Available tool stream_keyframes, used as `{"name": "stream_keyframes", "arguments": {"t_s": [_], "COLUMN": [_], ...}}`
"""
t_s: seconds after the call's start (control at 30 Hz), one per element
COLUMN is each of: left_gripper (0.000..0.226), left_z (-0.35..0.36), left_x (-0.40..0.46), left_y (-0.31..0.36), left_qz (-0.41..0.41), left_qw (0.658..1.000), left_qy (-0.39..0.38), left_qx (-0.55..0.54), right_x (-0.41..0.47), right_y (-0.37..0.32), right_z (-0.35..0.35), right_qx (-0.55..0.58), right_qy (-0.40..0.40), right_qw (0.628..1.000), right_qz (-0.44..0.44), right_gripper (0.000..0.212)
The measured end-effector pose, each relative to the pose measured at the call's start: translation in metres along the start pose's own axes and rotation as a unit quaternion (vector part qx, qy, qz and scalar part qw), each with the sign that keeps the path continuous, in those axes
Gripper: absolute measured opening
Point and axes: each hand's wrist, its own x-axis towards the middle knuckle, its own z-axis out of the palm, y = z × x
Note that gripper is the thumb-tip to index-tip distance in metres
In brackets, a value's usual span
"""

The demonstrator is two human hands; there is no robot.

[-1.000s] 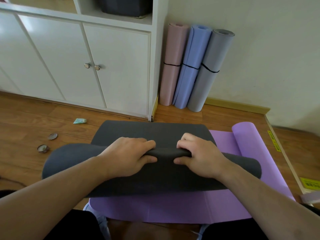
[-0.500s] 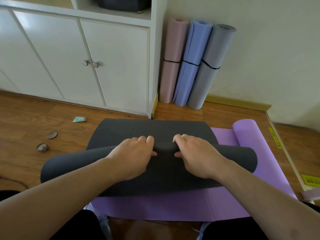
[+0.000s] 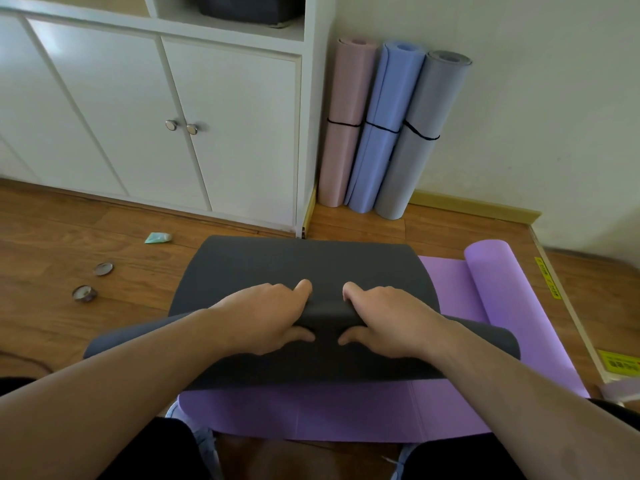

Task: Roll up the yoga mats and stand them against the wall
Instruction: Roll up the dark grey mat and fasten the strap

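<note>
A dark grey yoga mat (image 3: 304,265) lies on the floor in front of me, its near part wound into a thick roll. My left hand (image 3: 266,318) and my right hand (image 3: 388,320) grip the middle of that roll side by side, fingers over the top and thumbs at the near side. Under it lies a purple mat (image 3: 450,403), whose far right end is curled into a small roll (image 3: 491,261). Against the wall stand a pink rolled mat (image 3: 343,123), a blue rolled mat (image 3: 381,129) and a grey rolled mat (image 3: 419,140), each bound with a black band.
A white cabinet (image 3: 225,133) with two knobbed doors stands left of the standing mats. On the wooden floor at the left lie a small teal packet (image 3: 158,238) and two round lids (image 3: 93,282). Yellow labels (image 3: 618,363) mark a raised ledge at the right.
The roll has moved forward, away from me, leaving less flat grey mat beyond it. Both hands shifted over the top of the roll with it.
</note>
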Motion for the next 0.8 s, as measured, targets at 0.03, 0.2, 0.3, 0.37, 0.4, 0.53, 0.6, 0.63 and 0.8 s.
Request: {"name": "stream_keyframes", "arguments": {"t_s": [0.03,0.2,0.3,0.37,0.4,0.53,0.6,0.63,0.8], "left_gripper": [0.05,0.042,0.039,0.039,0.04,0.042,0.043,0.041,0.033], "left_z": [-0.002,-0.005,-0.004,-0.004,-0.004,-0.003,0.0,0.003,0.013], "left_x": [-0.002,-0.006,-0.004,-0.002,-0.001,0.0,-0.001,-0.001,-0.002], "left_y": [-0.001,-0.002,0.001,0.004,0.007,0.02,0.026,0.029,0.03], "left_qz": [0.003,0.029,0.006,-0.025,-0.039,-0.087,-0.091,-0.082,-0.045], "left_qw": [1.0,0.999,0.997,0.995,0.993,0.986,0.979,0.975,0.974], "left_qy": [-0.005,0.028,0.073,0.096,0.105,0.138,0.168,0.184,0.178], "left_qx": [-0.005,0.011,0.028,0.024,0.027,0.04,0.074,0.097,0.13], "right_x": [0.0,-0.003,-0.004,-0.003,-0.002,0.003,0.004,0.005,0.005], "right_y": [0.0,0.0,-0.004,-0.005,-0.005,-0.005,-0.004,-0.002,0.001], "right_z": [-0.001,-0.002,-0.002,-0.002,-0.002,0.002,0.001,-0.001,-0.003], "right_qx": [0.015,0.024,-0.004,-0.027,-0.033,-0.04,-0.032,-0.025,0.006], "right_qy": [-0.007,0.046,0.109,0.136,0.141,0.13,0.116,0.103,0.04], "right_qw": [1.0,0.998,0.994,0.99,0.989,0.991,0.993,0.994,0.999], "right_qz": [0.0,-0.029,-0.015,0.003,0.009,0.003,0.005,0.005,0.0], "right_gripper": [0.047,0.044,0.043,0.037,0.034,0.03,0.029,0.029,0.03]}}
